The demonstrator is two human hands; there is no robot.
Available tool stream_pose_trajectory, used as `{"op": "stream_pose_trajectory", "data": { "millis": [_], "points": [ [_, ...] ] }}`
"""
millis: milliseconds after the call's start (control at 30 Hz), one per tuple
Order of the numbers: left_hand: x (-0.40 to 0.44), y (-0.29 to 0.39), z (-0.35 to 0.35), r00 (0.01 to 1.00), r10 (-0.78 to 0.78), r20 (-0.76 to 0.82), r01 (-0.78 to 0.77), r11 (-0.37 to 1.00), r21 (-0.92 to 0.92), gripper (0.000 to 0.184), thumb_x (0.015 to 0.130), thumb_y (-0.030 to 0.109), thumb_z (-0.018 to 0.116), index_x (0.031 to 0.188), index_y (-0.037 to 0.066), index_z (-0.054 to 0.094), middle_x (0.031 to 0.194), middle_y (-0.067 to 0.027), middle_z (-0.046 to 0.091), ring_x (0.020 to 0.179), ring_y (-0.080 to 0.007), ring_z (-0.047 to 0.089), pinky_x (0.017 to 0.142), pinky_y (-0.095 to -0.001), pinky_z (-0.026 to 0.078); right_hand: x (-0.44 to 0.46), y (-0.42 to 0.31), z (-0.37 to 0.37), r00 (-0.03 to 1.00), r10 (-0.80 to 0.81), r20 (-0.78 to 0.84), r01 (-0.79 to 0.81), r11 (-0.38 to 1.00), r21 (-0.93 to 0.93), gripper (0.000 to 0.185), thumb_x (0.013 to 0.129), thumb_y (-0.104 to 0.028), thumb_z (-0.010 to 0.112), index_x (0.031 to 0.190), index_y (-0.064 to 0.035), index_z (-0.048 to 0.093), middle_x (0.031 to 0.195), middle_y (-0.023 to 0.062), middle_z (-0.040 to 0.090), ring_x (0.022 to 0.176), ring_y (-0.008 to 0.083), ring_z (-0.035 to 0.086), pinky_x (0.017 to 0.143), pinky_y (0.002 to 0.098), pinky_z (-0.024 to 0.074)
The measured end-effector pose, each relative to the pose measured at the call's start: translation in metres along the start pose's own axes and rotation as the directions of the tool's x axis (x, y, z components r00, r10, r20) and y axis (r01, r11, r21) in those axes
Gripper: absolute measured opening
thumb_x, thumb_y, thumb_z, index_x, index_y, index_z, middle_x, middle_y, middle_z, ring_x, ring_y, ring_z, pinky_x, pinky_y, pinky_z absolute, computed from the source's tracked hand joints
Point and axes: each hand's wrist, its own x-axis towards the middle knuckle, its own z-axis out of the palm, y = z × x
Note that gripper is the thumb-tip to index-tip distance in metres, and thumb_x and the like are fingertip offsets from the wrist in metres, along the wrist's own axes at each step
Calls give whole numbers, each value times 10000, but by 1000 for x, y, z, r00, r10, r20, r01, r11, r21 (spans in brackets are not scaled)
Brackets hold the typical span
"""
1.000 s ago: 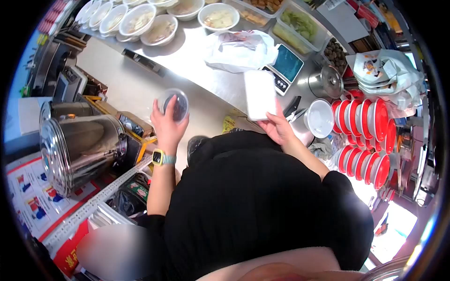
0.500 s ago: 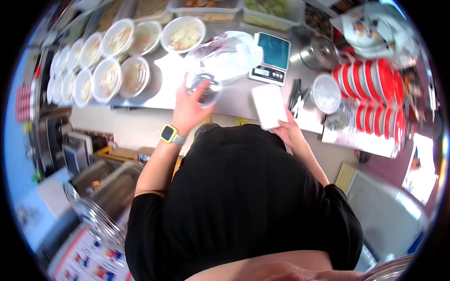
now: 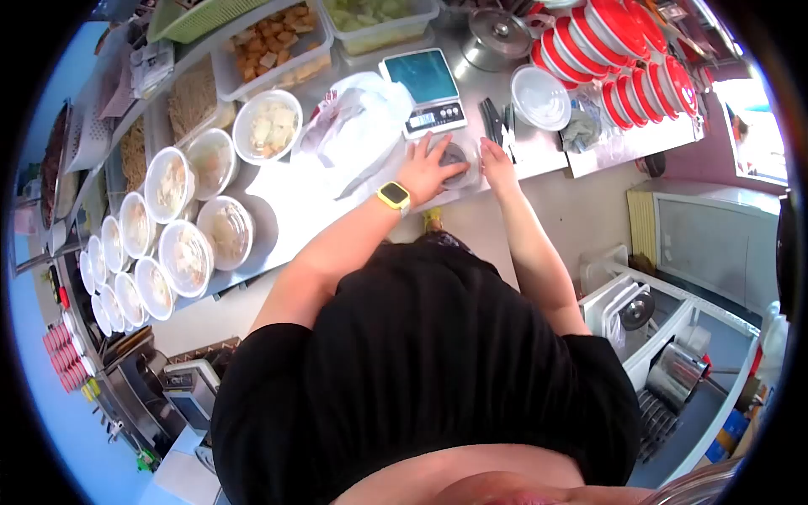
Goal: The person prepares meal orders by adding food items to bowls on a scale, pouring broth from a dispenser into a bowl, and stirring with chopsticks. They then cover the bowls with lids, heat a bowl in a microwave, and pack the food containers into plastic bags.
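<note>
At the table's front edge, my left hand (image 3: 427, 171) reaches from above over a clear plastic container (image 3: 457, 158) with a dark round patch showing through. Its fingers are spread across the container, with the thumb side partly hidden. My right hand (image 3: 498, 167) is at the container's right side, fingers extended, their tips near or touching its edge. A digital kitchen scale (image 3: 423, 91) lies just beyond the left fingertips. A white plastic bag (image 3: 358, 118) rests on the table to the left of the scale. Dark-handled utensils (image 3: 495, 124) lie beyond my right hand.
Rows of filled white bowls (image 3: 186, 257) line the table's left. Behind are a tub of browned cubes (image 3: 273, 46) and a tub of green pieces (image 3: 374, 17). A metal pot (image 3: 497, 40), a lidded plastic bowl (image 3: 540, 98) and red-rimmed container stacks (image 3: 602, 42) stand right.
The view has turned, shifting the table's contents left and up. My hands have come together at the clear container. The white rectangular object is no longer visible in my right hand.
</note>
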Motion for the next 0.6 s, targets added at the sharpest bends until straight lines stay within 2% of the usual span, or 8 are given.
{"op": "stream_pose_trajectory", "data": {
  "millis": [33,167,267,333,433,467,567,600],
  "points": [
    [3,0,4,999,-40,13,40,999,9,772,645,176,790,1303,439,483,1507,-118,232,1349,-479,227,1029,-633,318,-2,-2,1,999,-30,-30,29,1000,-10,430,931,-326,511,1266,-61,559,1207,179,607,1093,280,589,969,332,419],
    [-4,12,-12,983,-183,0,183,983,3,872,636,183,804,1357,473,407,1530,-143,163,1324,-516,247,1018,-653,311,0,22,0,999,-35,-10,35,998,-46,422,926,-285,488,1290,-75,536,1217,196,597,1170,294,548,990,352,405],
    [-11,0,10,983,-182,-40,178,981,-82,901,640,170,802,1397,414,379,1531,-200,127,1239,-561,331,1031,-545,373,-13,1,-1,995,35,91,-28,997,-73,424,926,-266,486,1301,-71,519,1242,195,584,1187,288,536,992,349,403],
    [-8,6,10,976,-211,-58,204,973,-103,896,649,178,801,1404,398,374,1530,-214,114,1237,-559,333,1033,-533,376,-26,-32,-9,982,107,157,-109,994,8,405,936,-278,492,1323,-160,501,1053,76,601,891,143,557,712,294,495],
    [6,11,7,965,-258,-55,248,957,-151,882,665,247,801,1422,360,361,1528,-250,71,1230,-553,342,1028,-525,381,1,-31,-20,984,-4,180,15,998,-61,402,943,-281,479,1311,-120,510,1114,104,601,946,144,561,748,300,496],
    [9,13,4,963,-263,-48,253,954,-160,881,667,275,798,1425,356,357,1527,-258,61,1239,-546,338,1026,-522,382,8,-33,-22,967,-215,138,243,941,-238,381,946,-250,480,1282,-76,527,1142,122,601,971,161,572,787,295,484],
    [11,21,-11,953,-293,-82,277,947,-163,887,672,335,787,1441,325,344,1525,-275,58,1221,-504,373,1018,-504,383,11,-78,-41,961,-181,209,231,942,-243,365,932,-216,485,1261,-67,542,1019,153,618,905,240,591,789,336,464],
    [9,21,-19,950,-286,-127,256,943,-212,868,682,327,780,1439,309,356,1523,-279,76,1193,-477,398,1013,-491,383,10,-91,-43,929,-323,182,360,902,-239,319,925,-169,489,1219,-65,560,1029,156,604,931,237,582,788,327,463]
  ]
}}
